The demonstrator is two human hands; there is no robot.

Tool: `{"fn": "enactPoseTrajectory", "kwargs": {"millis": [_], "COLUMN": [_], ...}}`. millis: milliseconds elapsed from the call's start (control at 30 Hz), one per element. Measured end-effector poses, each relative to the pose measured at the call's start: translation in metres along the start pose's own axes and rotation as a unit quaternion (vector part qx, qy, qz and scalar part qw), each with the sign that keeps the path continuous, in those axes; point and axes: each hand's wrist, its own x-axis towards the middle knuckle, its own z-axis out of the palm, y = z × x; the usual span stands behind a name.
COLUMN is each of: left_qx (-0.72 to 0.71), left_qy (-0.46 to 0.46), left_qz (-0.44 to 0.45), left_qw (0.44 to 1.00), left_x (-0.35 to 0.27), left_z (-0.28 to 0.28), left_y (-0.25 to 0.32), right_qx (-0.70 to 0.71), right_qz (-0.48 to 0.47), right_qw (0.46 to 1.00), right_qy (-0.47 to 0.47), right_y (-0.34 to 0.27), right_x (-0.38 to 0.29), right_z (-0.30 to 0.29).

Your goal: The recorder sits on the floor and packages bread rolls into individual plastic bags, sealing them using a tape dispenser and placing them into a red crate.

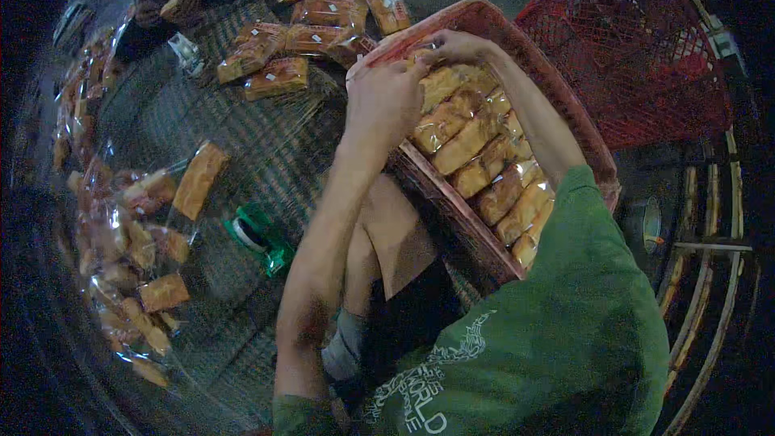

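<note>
A red plastic crate (pixel 548 82) stands tilted in front of me, with rows of bread loaves in clear wrappers (pixel 466 142) packed inside. My left hand (pixel 387 94) is bent over the crate's far left corner, its fingers curled and mostly turned from view. Just beyond it, my right hand (pixel 457 48) reaches in from the right with bent fingers close to the left ones. Both hands are over the loaves at the far end. Whatever lies between their fingers is hidden and blurred.
Wrapped loaves (pixel 330 12) lie beyond the crate on a woven mat (pixel 242 139). More bread packs (pixel 139 242) heap along the left. A green plastic packet (pixel 260 239) is near my knee. A red mesh basket (pixel 629 60) stands right; another person's hand (pixel 181 3) is top left.
</note>
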Motion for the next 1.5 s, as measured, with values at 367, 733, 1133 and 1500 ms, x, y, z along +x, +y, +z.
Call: {"fn": "enactPoseTrajectory", "kwargs": {"millis": [367, 733, 1133, 1500], "left_qx": [0.109, 0.025, -0.008, 0.026], "left_qy": [-0.074, 0.309, 0.026, 0.028], "left_qz": [-0.093, -0.325, -0.186, -0.379], "left_qw": [0.987, 0.893, 0.982, 0.924], "left_x": [-0.014, -0.096, -0.108, -0.155], "left_z": [0.038, -0.044, -0.111, -0.114], "left_y": [-0.022, -0.297, -0.336, -0.278], "right_qx": [-0.335, -0.264, 0.075, -0.291], "right_qz": [-0.173, -0.288, -0.164, -0.324], "right_qw": [0.915, 0.916, 0.95, 0.882], "right_qy": [0.143, -0.094, -0.255, -0.181], "right_y": [-0.182, -0.219, -0.265, -0.233], "right_x": [0.116, 0.338, 0.216, 0.198], "right_z": [-0.04, 0.119, 0.113, 0.151]}}
